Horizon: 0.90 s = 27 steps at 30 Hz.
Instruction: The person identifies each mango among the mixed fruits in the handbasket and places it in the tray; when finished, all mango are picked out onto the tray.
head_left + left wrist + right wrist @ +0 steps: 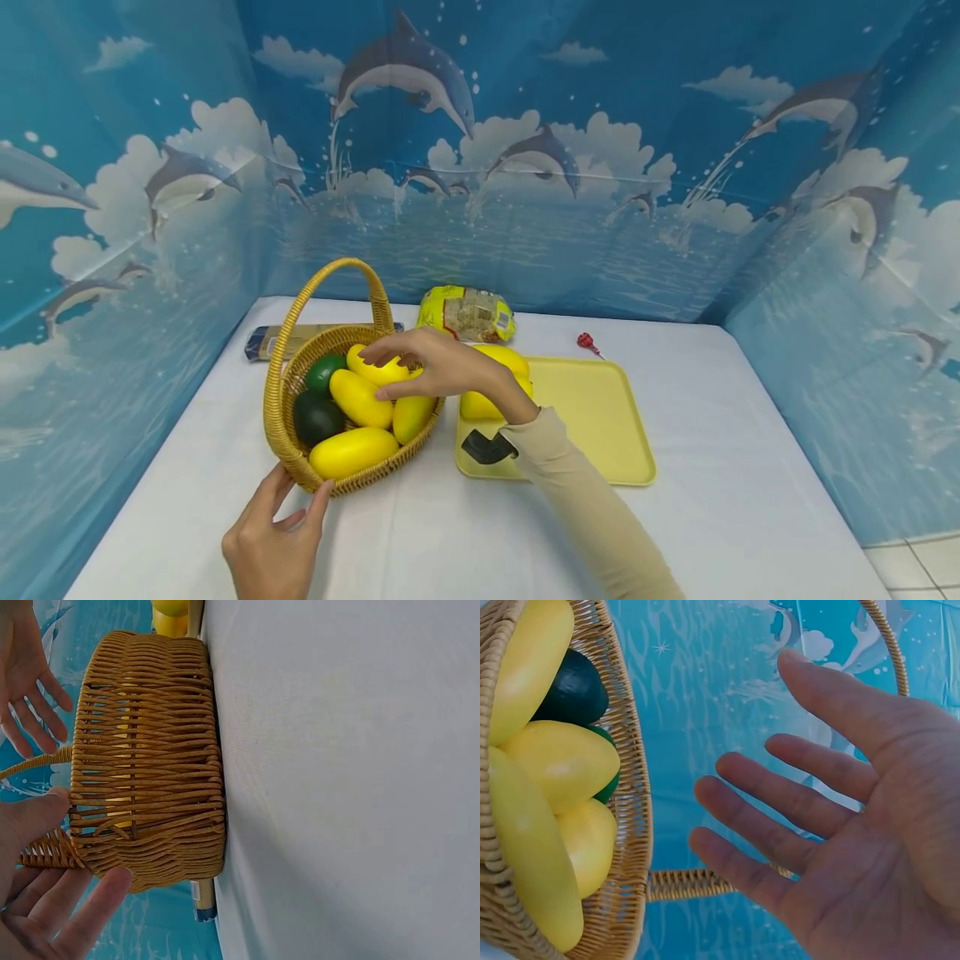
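Observation:
A wicker basket (360,483) with a tall arched handle stands on the left of the white table. Inside lie several smooth yellow mango-like fruits (354,452) and two dark green, avocado-like ones (318,417). My left hand (273,533) holds the near left side of the basket, its thumb at the rim and the fingers around the handle's base. Above the basket hovers my right hand (431,362), fingers spread and loosely bent. In the right wrist view its palm (885,847) shows nothing held, with a gap between fingertips and fruit.
A yellow tray (592,417) lies right of the basket, with yellow fruits (498,358) at its left end, partly behind my right arm. Farther back are a yellow-green bag (467,314), a red lollipop (587,341) and a long package (258,343) behind the basket.

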Motion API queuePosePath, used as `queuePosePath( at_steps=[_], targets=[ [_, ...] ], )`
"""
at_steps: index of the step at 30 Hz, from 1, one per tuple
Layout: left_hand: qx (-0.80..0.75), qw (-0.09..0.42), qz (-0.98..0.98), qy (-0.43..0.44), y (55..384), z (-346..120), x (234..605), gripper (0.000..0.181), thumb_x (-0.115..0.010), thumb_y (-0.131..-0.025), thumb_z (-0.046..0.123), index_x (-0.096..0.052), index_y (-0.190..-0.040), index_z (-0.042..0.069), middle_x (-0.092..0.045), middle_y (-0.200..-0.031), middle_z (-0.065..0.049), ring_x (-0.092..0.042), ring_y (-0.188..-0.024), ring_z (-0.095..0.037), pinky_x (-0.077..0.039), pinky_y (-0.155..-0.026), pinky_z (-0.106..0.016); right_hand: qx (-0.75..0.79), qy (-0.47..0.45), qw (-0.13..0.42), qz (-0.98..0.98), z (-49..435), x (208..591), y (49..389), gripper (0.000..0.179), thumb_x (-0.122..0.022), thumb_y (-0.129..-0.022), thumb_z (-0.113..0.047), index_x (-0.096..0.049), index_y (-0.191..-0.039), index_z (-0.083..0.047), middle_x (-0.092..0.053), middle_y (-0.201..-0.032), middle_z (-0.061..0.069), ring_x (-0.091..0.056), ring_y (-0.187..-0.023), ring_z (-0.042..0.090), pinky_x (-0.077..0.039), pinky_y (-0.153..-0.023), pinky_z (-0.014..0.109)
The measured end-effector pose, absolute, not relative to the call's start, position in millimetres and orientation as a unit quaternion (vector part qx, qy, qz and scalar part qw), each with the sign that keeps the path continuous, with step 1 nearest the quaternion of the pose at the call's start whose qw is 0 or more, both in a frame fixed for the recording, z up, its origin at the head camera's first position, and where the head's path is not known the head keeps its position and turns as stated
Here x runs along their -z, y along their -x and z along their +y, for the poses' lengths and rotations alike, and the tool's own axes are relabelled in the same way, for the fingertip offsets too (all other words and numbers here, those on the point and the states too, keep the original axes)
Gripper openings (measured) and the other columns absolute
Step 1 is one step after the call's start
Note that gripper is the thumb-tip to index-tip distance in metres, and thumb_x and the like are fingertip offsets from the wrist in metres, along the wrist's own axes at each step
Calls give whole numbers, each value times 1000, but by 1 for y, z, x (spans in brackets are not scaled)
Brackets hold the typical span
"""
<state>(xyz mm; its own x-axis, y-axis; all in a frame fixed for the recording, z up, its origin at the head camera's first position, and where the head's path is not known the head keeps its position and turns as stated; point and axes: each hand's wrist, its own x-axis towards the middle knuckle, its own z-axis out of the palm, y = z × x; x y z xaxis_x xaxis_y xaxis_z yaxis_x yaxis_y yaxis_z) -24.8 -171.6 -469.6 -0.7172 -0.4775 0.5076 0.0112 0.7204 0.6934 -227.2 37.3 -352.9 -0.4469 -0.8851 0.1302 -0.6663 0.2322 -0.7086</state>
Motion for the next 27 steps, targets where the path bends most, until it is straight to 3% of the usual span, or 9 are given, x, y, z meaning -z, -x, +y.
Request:
queuePosePath(
  at_steps=[5, 11, 15, 27],
  targets=[
    [345, 353, -859, -137, 25, -170, 469, 60, -101, -74, 6, -73, -126, -6, -79, -115, -25, -79, -99, -43, -41, -64, 8, 363, 498, 153, 773, 29, 354, 232, 52, -77, -103, -22, -61, -150, -4, -66, -148, 12, -67, -132, 21, -59, -108, 33],
    [348, 340, -861, -146, 25, -169, 467, 60, -100, -75, 6, -73, -127, -5, -78, -116, -26, -79, -100, -44, -40, -63, 9, 373, 487, 168, 772, 18, 361, 238, 51, -76, -104, -19, -61, -149, -2, -65, -149, 15, -65, -135, 29, -57, -113, 45],
    [348, 337, -862, -149, 24, -169, 466, 60, -100, -76, 6, -72, -128, -5, -78, -116, -26, -78, -101, -45, -39, -64, 10, 374, 480, 170, 775, 10, 365, 243, 52, -77, -103, -19, -61, -150, -2, -64, -150, 16, -63, -138, 31, -55, -116, 41],
    [347, 342, -861, -145, 25, -169, 468, 61, -100, -75, 6, -72, -127, -6, -78, -116, -26, -78, -100, -45, -39, -64, 9, 352, 459, 176, 797, -5, 385, 256, 57, -80, -101, -18, -59, -152, -1, -61, -155, 16, -56, -145, 33, -49, -122, 47]
  ],
)
